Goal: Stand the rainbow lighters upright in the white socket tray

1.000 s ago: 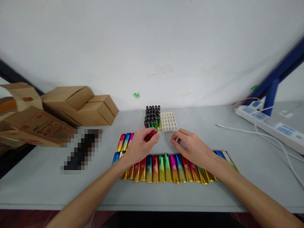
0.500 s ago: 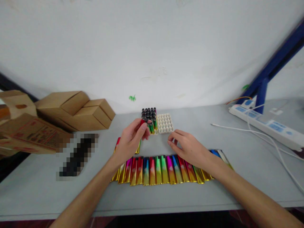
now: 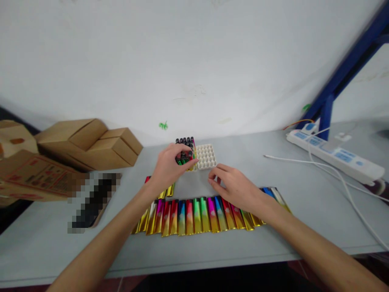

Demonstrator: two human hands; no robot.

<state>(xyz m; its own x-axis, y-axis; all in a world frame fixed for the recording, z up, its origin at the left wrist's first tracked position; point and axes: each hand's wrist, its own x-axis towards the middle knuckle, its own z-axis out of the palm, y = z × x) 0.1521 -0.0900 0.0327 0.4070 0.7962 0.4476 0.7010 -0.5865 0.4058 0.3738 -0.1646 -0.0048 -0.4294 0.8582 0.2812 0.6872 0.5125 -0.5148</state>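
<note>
My left hand is over a block of upright lighters with black tops. Its thumb and fingers pinch a red lighter, partly hidden by the hand. Just right of the block stands a white tray with rows of round cells. My right hand rests near the tray's front corner, fingers curled and thumb close to the index finger, with nothing visible in them. In front of both hands lies a long row of shiny lighters in several colours fading to gold. A few more lighters lie below my left wrist.
Brown cardboard boxes stand at the left, and a dark, blurred-out flat object lies before them. A white power strip and a white cable lie at the right. Behind the grey table rises a wall.
My left hand has turned and moved slightly right, lowering the red lighter toward the block. My right hand has kept its pose. The whole view has shifted a little.
</note>
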